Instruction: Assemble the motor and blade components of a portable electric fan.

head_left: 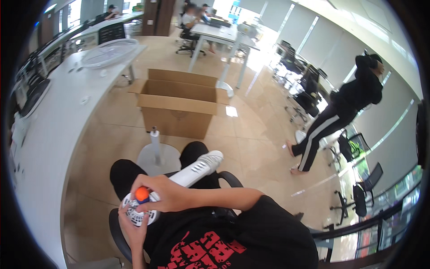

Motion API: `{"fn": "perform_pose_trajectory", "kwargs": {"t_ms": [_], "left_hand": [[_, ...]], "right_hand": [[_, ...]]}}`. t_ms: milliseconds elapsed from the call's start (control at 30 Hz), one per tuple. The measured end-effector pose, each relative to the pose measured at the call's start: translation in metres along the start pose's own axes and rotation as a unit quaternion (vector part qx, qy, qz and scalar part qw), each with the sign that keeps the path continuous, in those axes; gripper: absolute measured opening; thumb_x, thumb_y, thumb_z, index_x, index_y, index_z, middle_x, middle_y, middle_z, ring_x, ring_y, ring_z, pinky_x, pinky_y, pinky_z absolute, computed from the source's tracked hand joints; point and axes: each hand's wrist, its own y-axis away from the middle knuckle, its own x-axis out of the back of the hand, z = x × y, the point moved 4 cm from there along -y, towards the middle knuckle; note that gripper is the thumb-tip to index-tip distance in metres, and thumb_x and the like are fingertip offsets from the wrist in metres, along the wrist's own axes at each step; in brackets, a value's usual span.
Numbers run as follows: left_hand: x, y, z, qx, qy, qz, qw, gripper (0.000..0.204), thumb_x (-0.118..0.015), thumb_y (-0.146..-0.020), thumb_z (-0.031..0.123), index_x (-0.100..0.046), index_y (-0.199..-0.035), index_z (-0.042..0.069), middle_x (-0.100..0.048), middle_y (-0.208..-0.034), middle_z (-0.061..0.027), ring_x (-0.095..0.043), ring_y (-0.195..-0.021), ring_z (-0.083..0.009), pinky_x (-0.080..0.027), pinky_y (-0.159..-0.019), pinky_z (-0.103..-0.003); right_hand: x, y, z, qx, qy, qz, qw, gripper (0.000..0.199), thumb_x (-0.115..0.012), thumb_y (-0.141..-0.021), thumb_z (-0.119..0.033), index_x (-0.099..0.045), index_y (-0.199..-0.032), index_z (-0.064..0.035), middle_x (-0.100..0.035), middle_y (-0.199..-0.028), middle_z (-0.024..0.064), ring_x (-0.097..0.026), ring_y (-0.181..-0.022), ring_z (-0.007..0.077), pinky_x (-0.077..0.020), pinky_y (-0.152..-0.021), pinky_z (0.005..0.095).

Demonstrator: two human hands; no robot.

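Across my lap lies a long white plastic body [195,171] with slots along its side, like part of a stand fan. Its near-left end is a round white vented housing [136,218] that faces up at me. My left hand [134,232] is wrapped round the rim of this housing from below. In my right hand [166,193] is a screwdriver [142,194] with an orange and blue handle, held upright over the middle of the vents. The screwdriver's tip is hidden below the handle.
A round white base [168,154] with a short pole [155,145] stands on the floor before my knees. Beyond it is an open cardboard box [177,117]. The white table [49,134] at left holds a clear round cover [109,53]. A person [349,101] stands at right near chairs.
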Motion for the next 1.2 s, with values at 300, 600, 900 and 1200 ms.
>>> {"fn": "perform_pose_trajectory", "kwargs": {"t_ms": [300,600,900,1200], "left_hand": [[0.004,-0.001,0.047,-0.066,-0.104,0.025,0.992,0.069,-0.089,-0.081,0.022,-0.05,-0.132,-0.005,-0.047,-0.154,-0.0345,-0.059,-0.133,-0.0499,-0.049,-0.11,-0.051],[0.001,-0.006,0.048,-0.075,-0.139,0.031,0.987,0.078,-0.085,-0.081,0.025,-0.046,-0.143,-0.002,-0.05,-0.149,-0.03,-0.059,-0.13,-0.048,-0.051,-0.107,-0.05],[0.004,0.004,0.048,-0.047,-0.148,0.035,0.987,0.08,-0.088,-0.084,0.034,-0.048,-0.145,0.0,-0.05,-0.15,-0.0281,-0.059,-0.13,-0.0474,-0.052,-0.107,-0.049],[0.002,-0.007,0.042,-0.071,-0.115,0.01,0.991,0.078,-0.086,-0.086,0.033,-0.048,-0.148,0.002,-0.048,-0.155,-0.026,-0.055,-0.138,-0.0457,-0.049,-0.111,-0.049]], "right_hand": [[-0.001,0.007,-0.001,-0.03,-0.012,0.007,0.999,0.039,-0.087,-0.09,-0.013,-0.062,-0.119,-0.0026,-0.07,-0.112,0.009,-0.07,-0.1,0.0204,-0.0561,-0.091,0.0348],[0.0,0.004,-0.009,-0.034,0.013,-0.011,0.999,0.036,-0.085,-0.093,-0.012,-0.063,-0.119,-0.0006,-0.071,-0.117,0.0102,-0.071,-0.11,0.0199,-0.0573,-0.102,0.0364],[-0.006,0.011,-0.008,-0.037,0.014,-0.013,0.999,0.042,-0.09,-0.086,-0.008,-0.064,-0.12,-0.0037,-0.077,-0.118,0.0094,-0.074,-0.112,0.0227,-0.0554,-0.1,0.0344],[0.001,0.012,0.005,-0.007,0.016,0.03,0.999,0.04,-0.087,-0.088,-0.004,-0.063,-0.119,-0.0006,-0.077,-0.115,0.0119,-0.075,-0.107,0.0203,-0.0592,-0.094,0.0334]]}}
